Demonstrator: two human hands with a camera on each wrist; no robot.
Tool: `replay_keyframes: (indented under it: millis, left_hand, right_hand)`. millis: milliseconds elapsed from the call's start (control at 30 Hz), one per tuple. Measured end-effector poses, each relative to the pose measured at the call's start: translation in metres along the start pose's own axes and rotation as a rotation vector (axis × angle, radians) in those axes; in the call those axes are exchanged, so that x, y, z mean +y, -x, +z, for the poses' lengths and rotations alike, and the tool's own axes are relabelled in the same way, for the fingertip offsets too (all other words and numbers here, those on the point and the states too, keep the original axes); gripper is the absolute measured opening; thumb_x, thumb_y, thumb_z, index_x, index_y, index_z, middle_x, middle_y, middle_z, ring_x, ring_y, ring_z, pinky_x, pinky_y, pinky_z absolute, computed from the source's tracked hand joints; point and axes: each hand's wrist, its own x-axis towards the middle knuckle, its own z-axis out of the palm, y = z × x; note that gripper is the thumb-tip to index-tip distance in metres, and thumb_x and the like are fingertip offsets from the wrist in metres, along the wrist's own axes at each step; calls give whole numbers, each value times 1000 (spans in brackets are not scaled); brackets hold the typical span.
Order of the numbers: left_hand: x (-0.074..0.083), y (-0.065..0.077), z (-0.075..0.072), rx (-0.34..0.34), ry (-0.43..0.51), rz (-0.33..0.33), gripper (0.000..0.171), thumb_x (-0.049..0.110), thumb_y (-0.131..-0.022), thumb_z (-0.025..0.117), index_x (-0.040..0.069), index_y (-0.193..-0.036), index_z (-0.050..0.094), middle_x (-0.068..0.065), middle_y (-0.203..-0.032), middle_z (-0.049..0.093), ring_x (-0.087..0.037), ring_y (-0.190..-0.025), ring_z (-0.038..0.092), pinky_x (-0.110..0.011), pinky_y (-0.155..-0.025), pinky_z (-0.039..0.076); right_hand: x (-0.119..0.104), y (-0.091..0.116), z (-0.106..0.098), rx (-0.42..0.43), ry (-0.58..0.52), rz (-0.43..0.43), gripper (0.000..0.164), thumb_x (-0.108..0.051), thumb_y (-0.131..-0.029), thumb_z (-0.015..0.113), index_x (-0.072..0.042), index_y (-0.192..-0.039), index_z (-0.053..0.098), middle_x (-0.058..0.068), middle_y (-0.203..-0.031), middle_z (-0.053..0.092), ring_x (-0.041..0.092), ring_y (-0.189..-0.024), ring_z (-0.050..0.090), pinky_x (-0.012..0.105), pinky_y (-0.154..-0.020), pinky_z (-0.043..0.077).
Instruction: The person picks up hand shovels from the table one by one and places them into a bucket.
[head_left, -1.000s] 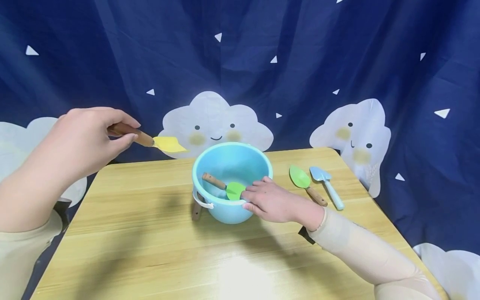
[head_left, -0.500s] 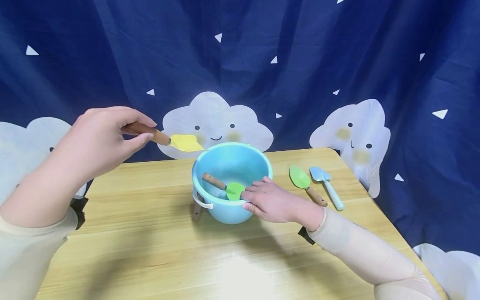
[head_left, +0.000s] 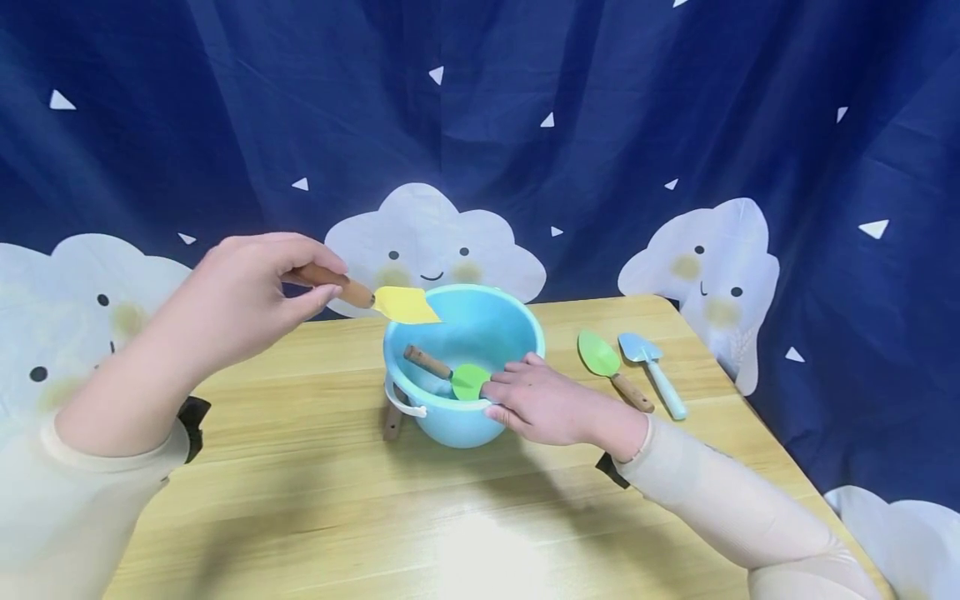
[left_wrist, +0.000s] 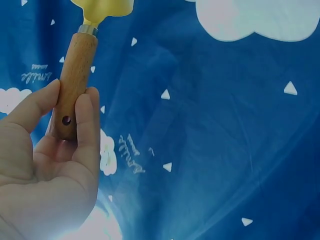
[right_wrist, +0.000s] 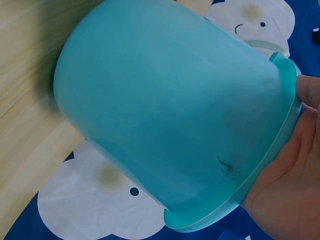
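Note:
My left hand (head_left: pixel 258 287) pinches the wooden handle of a small yellow shovel (head_left: pixel 406 305) between thumb and fingers. The yellow blade overlaps the left rim of a light blue bucket (head_left: pixel 457 429) in the head view. From the left wrist, the handle (left_wrist: pixel 76 75) shows gripped near its end, blade upward. My right hand (head_left: pixel 547 404) grips the bucket's near right rim, thumb outside and fingers over the edge; the right wrist view shows the bucket wall (right_wrist: pixel 165 100) close up. Inside the bucket lies a green-bladed trowel (head_left: pixel 470 382) with a wooden handle, its blade tip hidden behind my right fingers.
Right of the bucket lie a green trowel (head_left: pixel 600 354) with a wooden handle and a light blue trowel (head_left: pixel 666 387). A wooden handle (head_left: pixel 393 421) pokes out at the bucket's left. The wooden table (head_left: pixel 300 500) backs onto a dark blue cloud-print curtain (head_left: pixel 487 100).
My left hand has carried the yellow shovel rightward and slightly down, from left of the bucket to its rim in the head view. My right hand and the bucket stay put.

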Motion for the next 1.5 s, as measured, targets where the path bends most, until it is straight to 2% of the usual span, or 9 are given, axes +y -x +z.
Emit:
replay_keyframes:
  millis: [100, 267, 533, 700, 867, 1067, 1200, 1500]
  left_hand:
    - [-1, 0, 8, -23, 5, 26, 20, 3, -83, 79, 11, -101, 75, -1, -93, 75, -18, -81, 70, -34, -67, 45]
    - [-1, -2, 21, -64, 14, 26, 18, 2, -84, 77, 11, -100, 75, 0, -92, 74, -18, -80, 68, -37, -66, 46]
    - [2, -2, 43, -113, 98, 16, 18, 3, -86, 75, 10, -103, 75, 2, -94, 75, -23, -92, 68, -42, -78, 52]
    - [-1, -4, 60, -116, 107, 21, 18, 1, -85, 76, 9, -101, 75, 1, -93, 74, -21, -90, 69, -41, -78, 53]
    - [-3, -5, 77, -154, 135, 19, 17, 2, -85, 76, 8, -100, 75, 1, -94, 73, -21, -90, 69, -40, -79, 54]
    - [-3, -5, 91, -211, 167, -8, 15, 4, -86, 75, 8, -101, 74, 0, -96, 73, -22, -94, 68, -41, -82, 53]
    - [-4, -5, 100, -225, 178, -3, 16, 5, -86, 76, 7, -101, 74, -1, -95, 73, -23, -94, 68, -40, -81, 54]
    - [-6, -6, 123, -280, 225, -38, 15, 8, -87, 76, 8, -103, 74, 2, -95, 73, -17, -92, 70, -37, -82, 55]
  right_hand:
    - [0, 0, 0, 0, -5, 4, 21, -36, -106, 46, -20, -96, 55, -10, -80, 44, 15, -83, 42, 34, -79, 28]
    - [-1, 0, 0, -1, -13, 11, 21, -36, -106, 47, -20, -96, 55, -10, -80, 44, 15, -84, 43, 34, -79, 28]
    - [-1, -1, 0, 8, -1, 4, 21, -36, -106, 47, -19, -95, 54, -10, -79, 43, 15, -83, 42, 33, -79, 28]
    - [0, -1, 0, 12, -2, -1, 21, -36, -106, 46, -19, -94, 53, -10, -79, 43, 15, -82, 42, 33, -79, 29]
    - [1, -1, 1, 10, -10, 5, 21, -36, -106, 47, -20, -93, 53, -11, -78, 43, 15, -82, 42, 33, -78, 28]
    - [2, -1, 4, 15, -2, 0, 23, -37, -106, 46, -20, -92, 53, -11, -79, 43, 14, -82, 42, 33, -78, 28]
    - [2, -1, 3, 12, -3, 0, 23, -37, -106, 45, -21, -92, 52, -11, -79, 43, 14, -82, 41, 33, -79, 27]
    - [1, 0, 1, 7, -8, 8, 22, -37, -106, 46, -20, -93, 53, -11, -79, 43, 14, -82, 42, 33, -78, 28]
